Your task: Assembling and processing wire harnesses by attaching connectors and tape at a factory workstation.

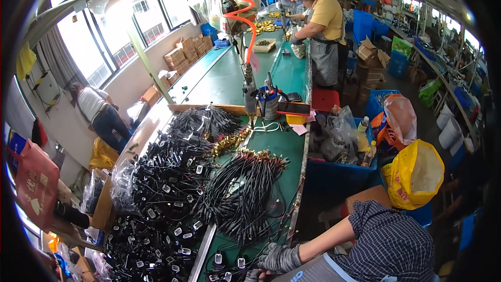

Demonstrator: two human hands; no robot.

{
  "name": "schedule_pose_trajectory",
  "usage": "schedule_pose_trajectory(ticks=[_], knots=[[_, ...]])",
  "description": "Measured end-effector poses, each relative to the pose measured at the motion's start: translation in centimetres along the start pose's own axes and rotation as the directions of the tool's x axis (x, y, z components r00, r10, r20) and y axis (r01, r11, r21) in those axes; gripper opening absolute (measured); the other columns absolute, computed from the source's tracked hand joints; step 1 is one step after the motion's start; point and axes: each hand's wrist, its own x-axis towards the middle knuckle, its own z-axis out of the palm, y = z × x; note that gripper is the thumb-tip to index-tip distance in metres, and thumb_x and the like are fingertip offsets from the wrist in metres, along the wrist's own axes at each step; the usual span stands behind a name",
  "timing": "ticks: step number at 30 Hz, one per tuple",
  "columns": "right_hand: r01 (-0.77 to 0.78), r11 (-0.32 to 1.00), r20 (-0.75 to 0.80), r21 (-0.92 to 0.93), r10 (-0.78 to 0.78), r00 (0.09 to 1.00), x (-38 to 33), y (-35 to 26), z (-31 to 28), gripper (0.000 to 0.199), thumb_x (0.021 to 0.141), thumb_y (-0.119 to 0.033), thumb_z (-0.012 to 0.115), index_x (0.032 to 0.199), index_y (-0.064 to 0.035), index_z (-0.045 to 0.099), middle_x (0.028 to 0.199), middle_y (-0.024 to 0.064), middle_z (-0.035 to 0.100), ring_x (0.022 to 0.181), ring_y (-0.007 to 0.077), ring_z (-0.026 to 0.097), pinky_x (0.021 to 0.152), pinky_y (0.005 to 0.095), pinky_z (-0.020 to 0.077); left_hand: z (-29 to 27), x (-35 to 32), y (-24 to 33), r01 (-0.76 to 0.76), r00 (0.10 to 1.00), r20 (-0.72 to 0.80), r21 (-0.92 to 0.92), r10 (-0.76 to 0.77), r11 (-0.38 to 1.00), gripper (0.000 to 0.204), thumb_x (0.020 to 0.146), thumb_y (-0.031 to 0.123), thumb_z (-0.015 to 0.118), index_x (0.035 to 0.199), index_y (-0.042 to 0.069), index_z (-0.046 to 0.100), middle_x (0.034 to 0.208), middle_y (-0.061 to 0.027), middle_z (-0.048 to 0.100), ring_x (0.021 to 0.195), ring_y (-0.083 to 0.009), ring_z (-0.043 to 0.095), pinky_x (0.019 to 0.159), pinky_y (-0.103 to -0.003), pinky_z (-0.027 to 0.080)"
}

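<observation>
Currently, from my remote station, I record both of the wearer's hands at the lower edge of the head view, in grey knitted gloves. The right hand (282, 258) has its fingers curled inward; I cannot tell whether they pinch anything. The left hand (254, 275) lies just beside it, partly cut off by the edge of the view, and its grip I likewise cannot determine.

Nearest to them, on the green bench (279, 141), lie a few black leads (241, 262) with pale rectangular ends, just left of the left hand. Beyond the hands I note a fanned bundle of black cables (245, 193) with brass-coloured tips at its far end. To its left, a large heap of black connectors (156, 224) spreads beyond a metal strip (202, 253).

Farther up the bench, a powered driver (249, 96) hangs upright beneath an orange coiled hose (240, 8). A dark phone (294, 108) rests on a yellow container (296, 119). To the right, I observe a blue bin (339, 175) holding plastic bags and bottles. A co-worker (326, 26) in a yellow top stands along the far bench.
</observation>
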Motion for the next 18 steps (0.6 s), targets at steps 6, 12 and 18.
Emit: schedule_pose_trajectory(ticks=[6,12,18], knots=[[-0.008,0.998,0.038,-0.069,0.011,0.999,0.5,-0.4,0.8,0.037,0.063,-0.031,0.059,0.092,-0.0088,0.056,0.072,0.0089,0.057,0.067,0.026,0.055,0.057,0.0396,0.043,-0.4,-0.2,0.3,0.008,1.0,0.018,-0.153,-0.005,0.988,0.017,0.078,0.003,0.051,0.093,0.011,0.055,0.081,-0.0071,0.057,0.068,-0.0165,0.053,0.062,-0.027,0.043],[0.015,0.999,-0.111,-0.036,-0.019,0.994,0.6,-0.8,1.0,0.026,0.069,-0.032,0.056,0.079,-0.008,0.06,0.067,0.0097,0.057,0.062,0.0265,0.055,0.054,0.0386,0.0406,-0.8,-0.8,0.3,-0.117,0.992,0.041,0.003,0.117,0.993,0.018,0.078,0.011,0.053,0.096,0.008,0.053,0.085,-0.011,0.056,0.079,-0.0228,0.053,0.068,-0.032,0.043],[-0.176,0.939,0.091,0.297,0.156,0.984,2.1,-0.1,1.7,0.031,0.073,-0.037,0.053,0.064,-0.0087,0.061,0.06,0.0112,0.056,0.058,0.0287,0.053,0.052,0.0385,0.037,-1.5,-1.0,0.5,-0.04,0.999,0.0,-0.006,0.04,0.999,0.019,0.078,0.021,0.056,0.09,0.007,0.051,0.084,-0.0089,0.056,0.068,-0.0265,0.055,0.058,-0.033,0.043]])
